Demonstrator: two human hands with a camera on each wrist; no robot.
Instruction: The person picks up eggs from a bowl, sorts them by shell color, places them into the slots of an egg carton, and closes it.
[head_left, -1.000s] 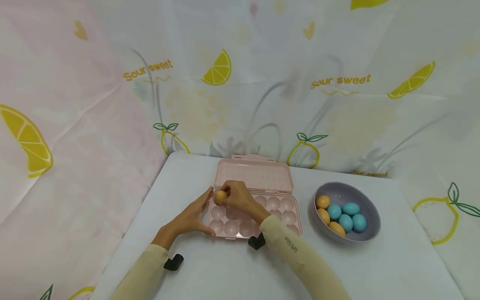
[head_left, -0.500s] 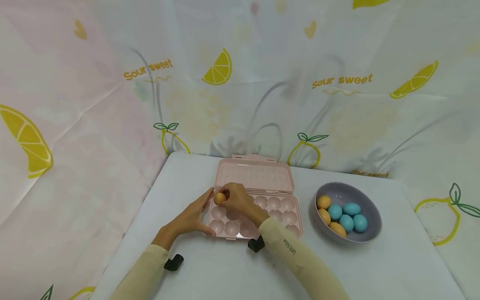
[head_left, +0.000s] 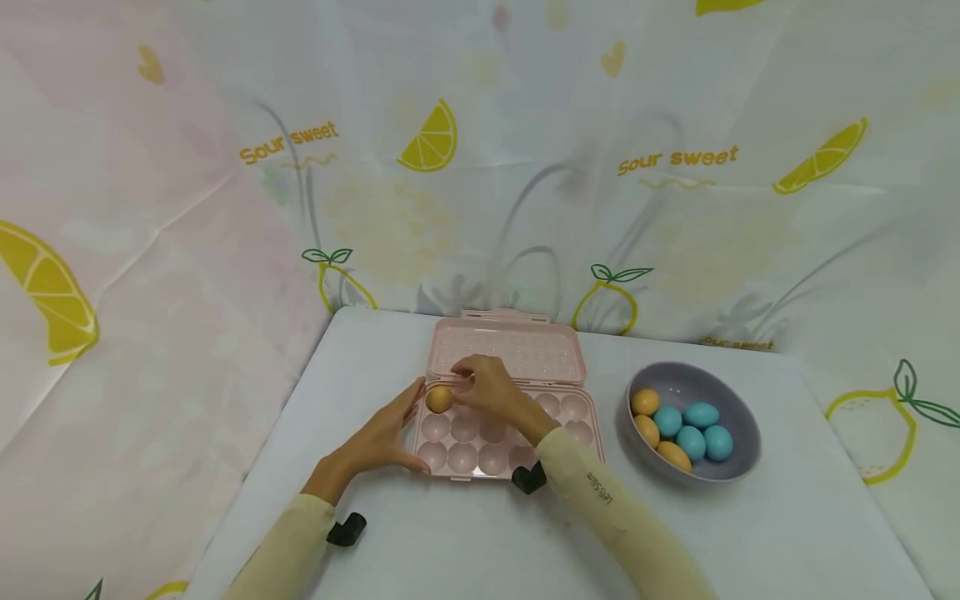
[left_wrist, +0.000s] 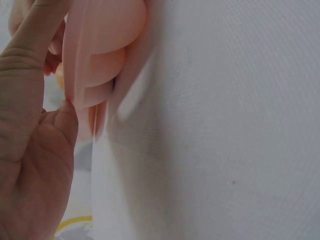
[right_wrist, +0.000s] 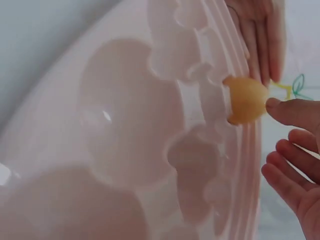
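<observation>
A pink plastic egg box (head_left: 462,458) lies with its lid (head_left: 510,352) folded back. One orange-yellow egg (head_left: 438,399) sits in the back-left cup. Just right of this egg is my right hand (head_left: 493,393), thumb and fingers parted; in the right wrist view the thumb tip overlaps the egg's edge (right_wrist: 248,100). My left hand (head_left: 381,432) spans the box's left side with straight fingers, thumb by the front corner and fingertips by the back one. In the left wrist view, a fingertip meets the box's rim (left_wrist: 76,60). The right forearm hides some cups on the right.
A grey-purple bowl (head_left: 738,468) stands right of the box, holding several blue eggs (head_left: 718,443) and 3 orange-yellow eggs (head_left: 673,456). The white table (head_left: 480,550) backs onto a lemon-print cloth (head_left: 525,208).
My right hand has let go of the orange-yellow egg and drawn slightly right, its fingers spreading. The egg stays in the back-left cup. My left hand keeps its place.
</observation>
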